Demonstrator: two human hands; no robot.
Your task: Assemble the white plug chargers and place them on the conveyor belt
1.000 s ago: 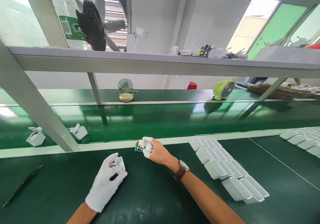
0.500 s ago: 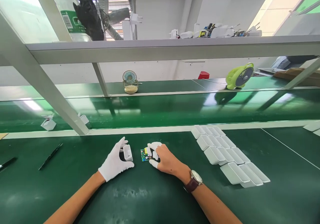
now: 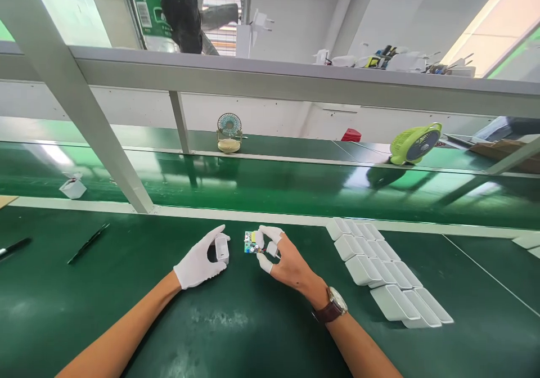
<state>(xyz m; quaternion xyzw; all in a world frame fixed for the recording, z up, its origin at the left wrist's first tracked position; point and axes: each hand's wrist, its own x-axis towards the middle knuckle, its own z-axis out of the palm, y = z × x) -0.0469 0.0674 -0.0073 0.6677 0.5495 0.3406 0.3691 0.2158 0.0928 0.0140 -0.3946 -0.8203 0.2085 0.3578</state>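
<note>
My left hand [image 3: 202, 261], in a white glove, holds a small white plastic charger housing [image 3: 221, 250] between thumb and fingers. To its right, my right hand [image 3: 282, 254] grips a small circuit board [image 3: 252, 243] with blue, yellow and white parts at the board's right end. White finger covers sit on the thumb and some fingers of this hand. A white piece [image 3: 272, 248] shows between its thumb and fingers, joined to or beside the board; I cannot tell which. A narrow gap separates board and housing.
Rows of white plastic housings [image 3: 394, 299] stand at the right on the green table. Two dark pens [image 3: 88, 243] lie at the left. Beyond a pale edge strip runs a green belt [image 3: 270, 189] with a white piece [image 3: 73, 187] on it. Two small fans stand behind.
The camera view has tilted and shifted. Both hands still hold the housing and the board; the white piece in my right hand shows more clearly. A white item on the belt is now hidden by the post.
</note>
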